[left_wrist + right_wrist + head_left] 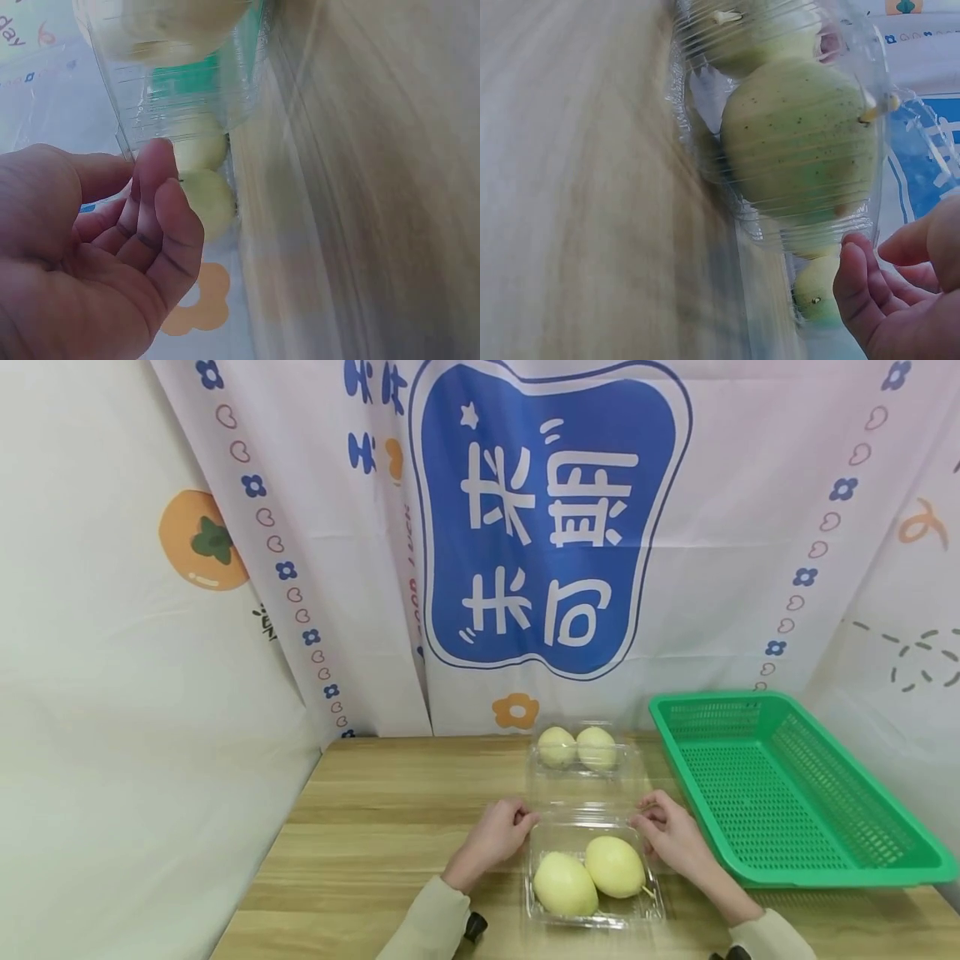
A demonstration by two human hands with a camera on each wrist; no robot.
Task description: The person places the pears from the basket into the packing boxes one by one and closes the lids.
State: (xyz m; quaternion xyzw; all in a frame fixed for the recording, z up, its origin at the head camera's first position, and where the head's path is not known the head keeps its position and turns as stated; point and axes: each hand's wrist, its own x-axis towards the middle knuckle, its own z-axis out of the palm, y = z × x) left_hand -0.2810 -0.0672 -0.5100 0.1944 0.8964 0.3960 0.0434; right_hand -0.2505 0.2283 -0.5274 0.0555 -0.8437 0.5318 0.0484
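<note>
Two pale yellow pears (566, 883) sit in the base of a clear plastic clamshell box (534, 906), which lies with its lid (581, 789) folded back. At the box's far left corner, my left hand (501, 833) pinches the rim between thumb and fingertips. My right hand (670, 835) does the same at the far right corner, with thumb and index finger at the rim (876, 217). Behind the lid are two more pears (597, 748) in clear plastic, seen partly through it. One front pear (799, 142) shows dark specks and a stem.
A large green plastic basket (765, 806) stands on the right of the wooden table (375, 827), close to my right forearm. Printed white cloth (360, 635) hangs behind the table and along its sides.
</note>
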